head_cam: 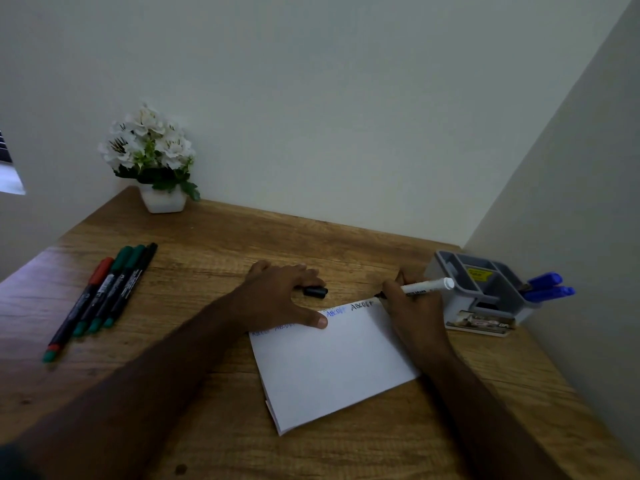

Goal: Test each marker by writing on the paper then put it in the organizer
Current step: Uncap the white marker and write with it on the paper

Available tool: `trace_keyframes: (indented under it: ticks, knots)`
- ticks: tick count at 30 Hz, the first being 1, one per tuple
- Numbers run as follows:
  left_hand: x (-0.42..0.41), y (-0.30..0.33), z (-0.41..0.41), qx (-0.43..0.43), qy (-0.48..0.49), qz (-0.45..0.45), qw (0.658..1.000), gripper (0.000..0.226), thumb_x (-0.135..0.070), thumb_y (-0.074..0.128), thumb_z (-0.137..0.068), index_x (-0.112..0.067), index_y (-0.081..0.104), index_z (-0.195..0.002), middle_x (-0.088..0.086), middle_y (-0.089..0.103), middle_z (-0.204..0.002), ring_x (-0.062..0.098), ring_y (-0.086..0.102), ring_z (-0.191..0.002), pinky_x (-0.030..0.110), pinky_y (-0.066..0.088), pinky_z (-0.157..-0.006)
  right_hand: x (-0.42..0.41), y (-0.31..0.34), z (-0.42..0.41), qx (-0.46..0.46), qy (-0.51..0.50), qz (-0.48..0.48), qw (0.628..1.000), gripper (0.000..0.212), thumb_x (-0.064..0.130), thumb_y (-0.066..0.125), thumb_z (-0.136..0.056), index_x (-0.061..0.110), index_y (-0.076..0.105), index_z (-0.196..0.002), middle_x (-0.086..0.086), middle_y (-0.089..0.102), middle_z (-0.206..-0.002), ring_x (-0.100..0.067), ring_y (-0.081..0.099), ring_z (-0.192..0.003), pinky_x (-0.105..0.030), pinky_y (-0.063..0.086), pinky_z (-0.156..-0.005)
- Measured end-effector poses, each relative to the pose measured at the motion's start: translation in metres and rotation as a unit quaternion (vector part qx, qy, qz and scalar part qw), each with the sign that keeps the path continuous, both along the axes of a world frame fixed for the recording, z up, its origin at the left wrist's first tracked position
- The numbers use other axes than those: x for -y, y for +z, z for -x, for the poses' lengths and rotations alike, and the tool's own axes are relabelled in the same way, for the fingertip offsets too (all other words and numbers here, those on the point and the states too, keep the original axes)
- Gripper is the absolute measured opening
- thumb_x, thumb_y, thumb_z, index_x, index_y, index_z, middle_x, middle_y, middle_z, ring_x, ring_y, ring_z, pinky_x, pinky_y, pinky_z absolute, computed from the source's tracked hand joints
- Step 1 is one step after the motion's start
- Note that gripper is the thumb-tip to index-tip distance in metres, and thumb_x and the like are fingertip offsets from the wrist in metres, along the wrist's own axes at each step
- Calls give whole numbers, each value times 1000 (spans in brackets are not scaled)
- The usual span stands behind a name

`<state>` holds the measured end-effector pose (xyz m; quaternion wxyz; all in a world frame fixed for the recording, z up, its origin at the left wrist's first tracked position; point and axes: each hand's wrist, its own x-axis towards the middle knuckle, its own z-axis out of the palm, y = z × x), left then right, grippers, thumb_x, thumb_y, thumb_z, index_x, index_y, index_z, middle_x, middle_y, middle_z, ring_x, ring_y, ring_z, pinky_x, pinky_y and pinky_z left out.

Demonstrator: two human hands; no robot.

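A white paper pad (329, 368) lies on the wooden desk, with blue and black letters along its far edge. My right hand (412, 306) grips a white-barrelled marker (427, 286), its dark tip at the pad's far right corner. My left hand (280, 296) presses flat on the pad's far left edge, thumb on the paper. A black cap (315, 292) lies on the desk just beyond my left fingers. The grey organizer (481, 292) stands at the right, with blue markers (547, 287) sticking out of its right side.
Several markers (104, 296), green, red and black, lie side by side at the left of the desk (214, 244). A white pot of white flowers (152, 161) stands at the back left. Walls close the back and right sides.
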<state>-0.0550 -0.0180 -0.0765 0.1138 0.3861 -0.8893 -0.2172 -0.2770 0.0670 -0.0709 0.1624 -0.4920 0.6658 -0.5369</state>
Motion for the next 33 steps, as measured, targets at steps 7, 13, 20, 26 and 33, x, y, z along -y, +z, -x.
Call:
trace_keyframes:
  ticks: [7, 13, 20, 26, 33]
  knots:
    - [4, -5, -1, -88, -3, 27, 996, 56, -69, 33, -82, -40, 63, -119, -18, 62, -128, 2, 49, -127, 51, 24, -113, -10, 10, -4, -23, 36, 59, 997, 14, 11, 70, -88, 2, 62, -80, -9, 66, -74, -17, 63, -66, -27, 49, -57]
    - [1, -5, -1, -139, 20, 43, 989, 36, -43, 49, -87, -34, 67, -117, -17, 69, -117, 6, 60, -111, 50, 41, -103, -15, 22, -8, -38, 133, 94, 986, 21, 8, 67, -89, 13, 65, -68, -1, 68, -69, -17, 67, -70, -34, 51, -62]
    - [-7, 9, 4, -297, 9, 46, 954, 29, -35, 61, -86, -31, 71, -113, -19, 70, -101, 7, 61, -98, 41, 49, -86, -23, 28, -8, 84, 203, 117, 969, 10, 24, 68, -79, 21, 68, -70, -18, 68, -70, -24, 59, -58, -30, 49, -62]
    - [-10, 15, 5, -309, -28, 73, 948, 21, -22, 69, -86, -25, 71, -106, -17, 68, -98, 9, 59, -95, 13, 42, -80, -21, 24, -10, 75, 203, 126, 968, 12, 26, 70, -79, 17, 69, -71, -15, 70, -70, -26, 62, -59, -32, 51, -60]
    - [-18, 24, 7, -295, -76, 49, 951, 15, -18, 67, -89, -20, 74, -102, -15, 69, -92, 12, 62, -89, 16, 43, -75, -18, 18, -9, 67, 224, 86, 969, 14, 7, 70, -88, -6, 64, -85, -13, 73, -75, -21, 64, -61, -28, 51, -59]
